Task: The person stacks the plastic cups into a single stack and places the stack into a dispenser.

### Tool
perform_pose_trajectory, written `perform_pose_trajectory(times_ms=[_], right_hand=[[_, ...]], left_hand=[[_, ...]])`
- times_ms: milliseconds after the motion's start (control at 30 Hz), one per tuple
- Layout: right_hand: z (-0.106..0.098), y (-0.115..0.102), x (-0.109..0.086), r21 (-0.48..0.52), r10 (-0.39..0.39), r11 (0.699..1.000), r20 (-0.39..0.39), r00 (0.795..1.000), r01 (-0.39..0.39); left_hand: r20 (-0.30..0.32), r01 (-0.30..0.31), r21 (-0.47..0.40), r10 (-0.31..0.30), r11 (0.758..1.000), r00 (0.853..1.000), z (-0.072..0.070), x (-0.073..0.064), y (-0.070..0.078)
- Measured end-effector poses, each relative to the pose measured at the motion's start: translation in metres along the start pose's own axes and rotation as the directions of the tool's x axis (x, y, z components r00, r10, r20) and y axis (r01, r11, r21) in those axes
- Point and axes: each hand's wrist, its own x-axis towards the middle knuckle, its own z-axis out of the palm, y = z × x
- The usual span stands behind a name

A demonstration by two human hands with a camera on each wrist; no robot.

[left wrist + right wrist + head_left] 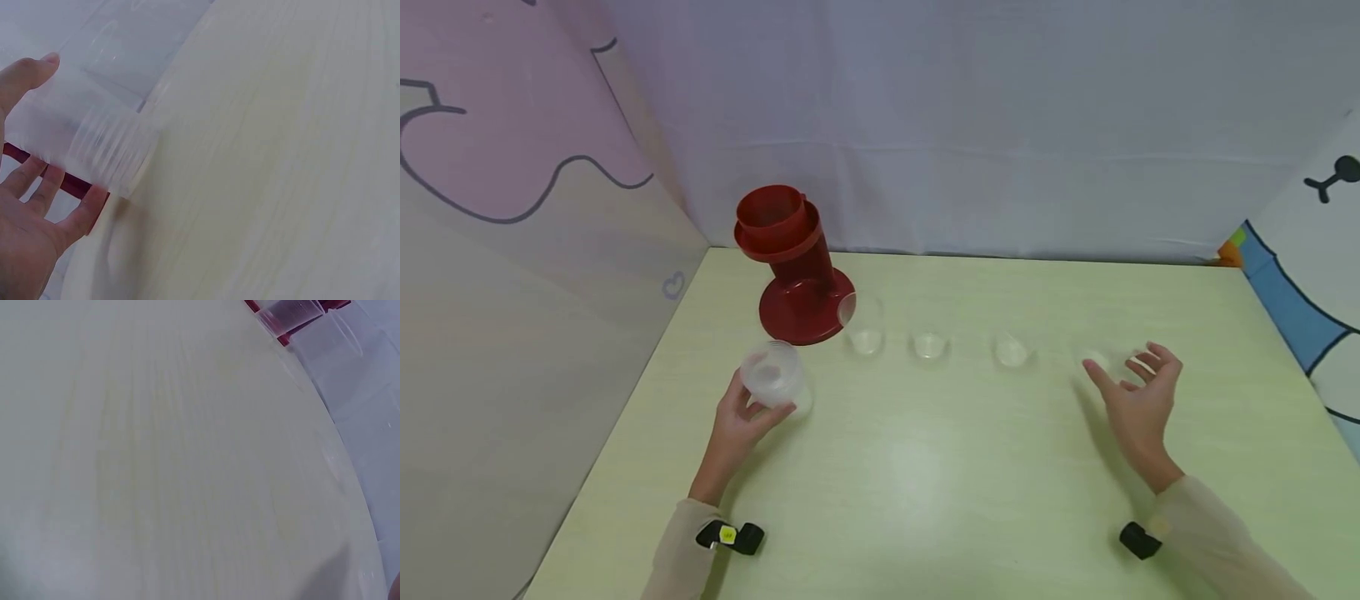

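In the head view my left hand [741, 425] grips a stack of clear plastic cups [772, 375], held tilted above the table at the left. The left wrist view shows its ribbed, nested rims [115, 147], with the thumb on one side and fingers on the other. Over the table's right side, my right hand [1142, 408] has its thumb and fingers spread apart beside a faint clear cup [1096, 360]. Three more clear cups stand in a row to its left: one cup [1011, 350], another [929, 345] and a third [866, 340] by the red stand.
A dark red stand [805, 308] with a round base and wide cup-like top is at the back left of the pale table [910, 517]. White cloth [962, 125] hangs behind, with patterned cloth [527, 333] on the left.
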Motion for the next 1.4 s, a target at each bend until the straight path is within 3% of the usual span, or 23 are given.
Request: perform_pose_trajectory(times_ms=[333, 667, 1200, 1400], right_hand=[[0.005, 0.002, 0.021, 0.128, -0.037, 0.991, -0.031, 0.999, 0.041], [0.0, -0.003, 0.024, 0.199, -0.039, 0.979, -0.02, 0.999, 0.042], [-0.009, -0.023, 0.0, 0.215, -0.16, 0.965, 0.029, 0.987, 0.15], [-0.008, -0.035, -0.012, 0.33, -0.213, 0.926, 0.053, 0.976, 0.184]], left_hand=[[-0.002, -0.007, -0.003, 0.007, 1.0, 1.0, 0.0, 0.001, 0.0], [0.007, 0.01, -0.002, -0.01, 1.0, 1.0, 0.001, 0.003, 0.001], [0.01, 0.001, 0.007, -0.001, 1.0, 1.0, -0.001, 0.001, 0.001], [0.004, 0.021, 0.004, -0.021, 1.0, 1.0, 0.0, 0.001, 0.0]])
